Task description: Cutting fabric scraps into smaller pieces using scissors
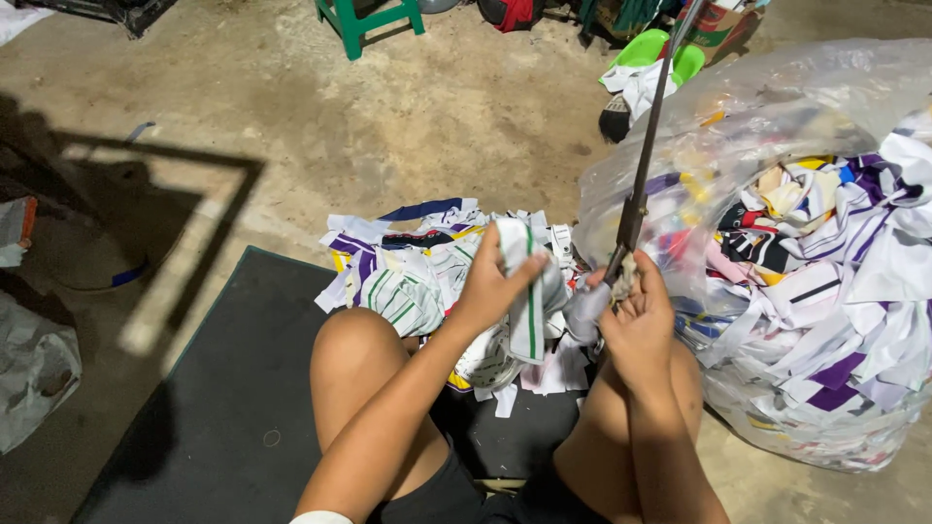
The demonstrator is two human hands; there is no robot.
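My left hand point(488, 285) grips a white strip of cloth with a green stripe point(530, 291), held up above my knees. My right hand point(636, 315) is closed around the wrapped handle of a long thin metal blade point(649, 136) that rises upright past the bag. The cloth strip runs from my left hand toward the base of the blade. Under both hands lies a pile of cloth scraps point(408, 267) in white, purple and green.
A large clear plastic bag point(825, 291) stuffed with cloth scraps stands at the right. I sit on a dark mat point(233, 408) on a concrete floor. A green stool point(364, 19) and green plastic items point(646, 49) are at the far side. More plastic bags point(34, 364) lie at the left.
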